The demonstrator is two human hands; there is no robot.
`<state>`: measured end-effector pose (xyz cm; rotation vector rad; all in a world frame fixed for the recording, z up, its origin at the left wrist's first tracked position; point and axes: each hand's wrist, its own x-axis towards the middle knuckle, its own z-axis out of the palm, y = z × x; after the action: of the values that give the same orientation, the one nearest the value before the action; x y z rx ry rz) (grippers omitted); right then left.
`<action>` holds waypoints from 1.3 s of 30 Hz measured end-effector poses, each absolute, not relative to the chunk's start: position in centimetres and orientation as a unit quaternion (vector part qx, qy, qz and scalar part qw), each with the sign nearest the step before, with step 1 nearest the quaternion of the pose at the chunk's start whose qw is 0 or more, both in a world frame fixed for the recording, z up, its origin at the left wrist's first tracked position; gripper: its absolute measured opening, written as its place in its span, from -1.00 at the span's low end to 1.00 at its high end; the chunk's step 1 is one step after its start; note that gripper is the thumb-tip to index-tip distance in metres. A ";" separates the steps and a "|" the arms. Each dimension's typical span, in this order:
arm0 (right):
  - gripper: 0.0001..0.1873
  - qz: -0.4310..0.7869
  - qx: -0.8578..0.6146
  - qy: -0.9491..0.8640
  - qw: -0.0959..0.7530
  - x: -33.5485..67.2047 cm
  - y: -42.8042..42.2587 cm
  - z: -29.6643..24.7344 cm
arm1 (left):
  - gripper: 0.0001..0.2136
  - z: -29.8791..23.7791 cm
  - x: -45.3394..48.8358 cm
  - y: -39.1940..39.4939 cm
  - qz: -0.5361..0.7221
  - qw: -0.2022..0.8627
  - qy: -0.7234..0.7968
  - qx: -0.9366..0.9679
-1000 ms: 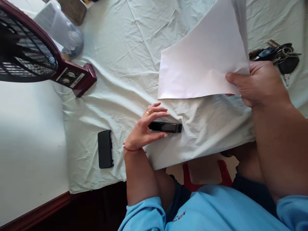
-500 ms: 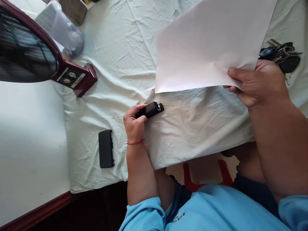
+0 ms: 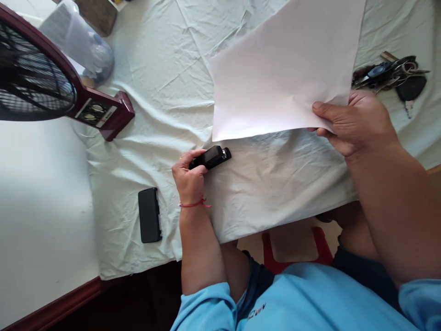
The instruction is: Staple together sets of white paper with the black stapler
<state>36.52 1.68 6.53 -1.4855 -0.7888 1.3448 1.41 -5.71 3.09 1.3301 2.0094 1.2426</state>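
My left hand (image 3: 189, 177) is closed around a small black stapler (image 3: 212, 157), lifted a little off the white cloth (image 3: 165, 92), its front end pointing right towards the paper's lower left corner. My right hand (image 3: 354, 122) pinches the lower right corner of a white sheet of paper (image 3: 282, 69) between thumb and fingers and holds it tilted above the cloth. The stapler and the paper are apart.
A black phone (image 3: 149, 214) lies on the cloth left of my left hand. A maroon fan (image 3: 51, 87) stands at the left with a clear plastic jar (image 3: 79, 41) behind it. A bunch of keys (image 3: 396, 78) lies at the right. A red stool (image 3: 292, 243) shows under the table edge.
My left hand went from resting open on the lying stapler to gripping it and lifting it up and left. The paper swung flatter and shifted slightly left.
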 end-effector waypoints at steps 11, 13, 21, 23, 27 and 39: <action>-0.80 0.556 -0.602 -0.368 0.440 37.5 1.4 7.0 | -0.51 2.3 0.8 -5.7 0.436 0.195 0.724 0.497; -0.78 0.540 -0.610 -0.385 0.434 38.3 1.5 7.1 | -0.52 2.4 0.8 -5.7 0.445 0.198 0.720 0.494; -0.71 0.508 -0.621 -0.430 0.415 40.2 1.7 7.1 | -0.53 2.0 0.5 -5.5 0.462 0.195 0.712 0.492; -0.72 0.507 -0.627 -0.427 0.410 40.4 1.6 7.4 | -0.54 2.0 0.5 -5.5 0.460 0.196 0.712 0.493; -0.83 0.516 -0.634 -0.405 0.409 40.3 1.3 8.6 | -0.54 2.1 0.6 -5.4 0.462 0.205 0.710 0.490; -0.97 0.528 -0.692 -0.296 0.393 38.7 0.6 12.6 | -0.65 4.1 2.1 -6.0 0.495 0.252 0.674 0.487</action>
<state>38.68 0.60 12.56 -1.7570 -0.7523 1.3402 2.12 -6.05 4.14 1.3236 1.8345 1.3475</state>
